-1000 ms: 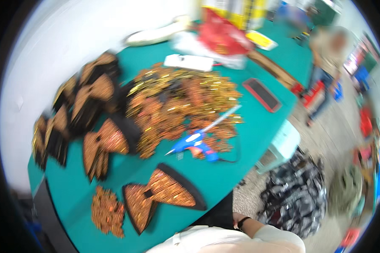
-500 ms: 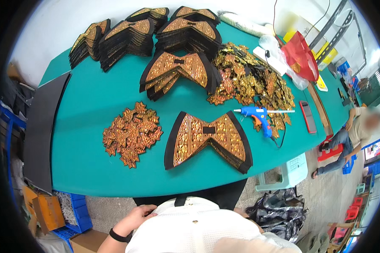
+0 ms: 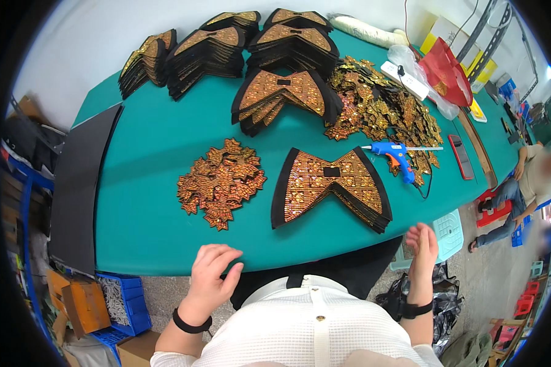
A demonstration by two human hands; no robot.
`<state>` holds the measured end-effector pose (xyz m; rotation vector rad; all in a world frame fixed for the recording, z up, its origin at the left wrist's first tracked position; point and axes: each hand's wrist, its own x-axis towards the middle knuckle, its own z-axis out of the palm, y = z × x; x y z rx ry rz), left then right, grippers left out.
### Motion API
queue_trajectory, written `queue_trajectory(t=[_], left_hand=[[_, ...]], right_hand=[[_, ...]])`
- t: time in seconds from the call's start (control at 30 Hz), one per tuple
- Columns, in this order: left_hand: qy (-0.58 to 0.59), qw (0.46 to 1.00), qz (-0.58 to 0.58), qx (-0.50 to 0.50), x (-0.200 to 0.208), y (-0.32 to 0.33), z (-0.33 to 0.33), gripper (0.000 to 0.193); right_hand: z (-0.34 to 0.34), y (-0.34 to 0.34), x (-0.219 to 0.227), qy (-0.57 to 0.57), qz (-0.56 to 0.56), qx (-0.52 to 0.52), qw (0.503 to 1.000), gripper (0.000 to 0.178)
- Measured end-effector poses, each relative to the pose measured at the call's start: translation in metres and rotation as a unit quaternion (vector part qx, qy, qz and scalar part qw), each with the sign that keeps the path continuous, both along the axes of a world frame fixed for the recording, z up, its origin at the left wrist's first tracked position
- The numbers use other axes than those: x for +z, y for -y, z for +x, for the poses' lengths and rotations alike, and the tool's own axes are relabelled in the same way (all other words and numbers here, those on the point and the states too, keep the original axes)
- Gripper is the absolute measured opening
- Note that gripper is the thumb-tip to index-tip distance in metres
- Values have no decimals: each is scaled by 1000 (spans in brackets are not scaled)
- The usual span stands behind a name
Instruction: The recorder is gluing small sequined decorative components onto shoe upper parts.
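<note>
My left hand (image 3: 215,273) hovers at the front edge of the table, thumb apart from loosely bent fingers, holding nothing. Out past the table's edge on the right, my right hand (image 3: 422,248) is raised, its fingers half curled and nothing in them. Between and beyond them lies a small stack of bow-shaped black pieces (image 3: 317,183) with gold-and-copper sequins and a black patch at the centre. A heap of copper sequined leaf-shaped patches (image 3: 220,183) rests left of it. A blue hot glue gun (image 3: 390,153) lies against the stack's right side, its nozzle near the upper corner.
More bow-piece stacks (image 3: 205,55) line the back of the green table (image 3: 147,226). A big pile of gold patches (image 3: 389,104) sits behind the glue gun. Black sheets (image 3: 79,189) cover the left end. A red phone (image 3: 461,157) lies right. One person (image 3: 529,177) sits farther right.
Both hands have come up from beside my body: the left to the table's front edge, the right into view. The whole view has shifted a little; the table things look unmoved.
</note>
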<state>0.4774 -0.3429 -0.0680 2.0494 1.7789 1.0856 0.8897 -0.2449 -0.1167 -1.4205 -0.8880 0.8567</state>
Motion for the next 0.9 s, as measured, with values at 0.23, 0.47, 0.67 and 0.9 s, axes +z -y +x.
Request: queue_trajectory(t=[0.23,0.47,0.67,0.9], left_hand=[[18,1000,11,9,-23,13,-15,23],[75,995,8,59,-27,3,-25,19],[-119,992,-9,41,33,-39,-37,38],[-300,947,-65,-92,9,-139,-26,61]], right_hand=[[-56,-74,58,90,-232,220,943,53],[-89,-93,65,194,-250,306,898,49],[-89,-95,65,182,-241,322,897,42],[-88,-96,63,164,-195,353,900,37]])
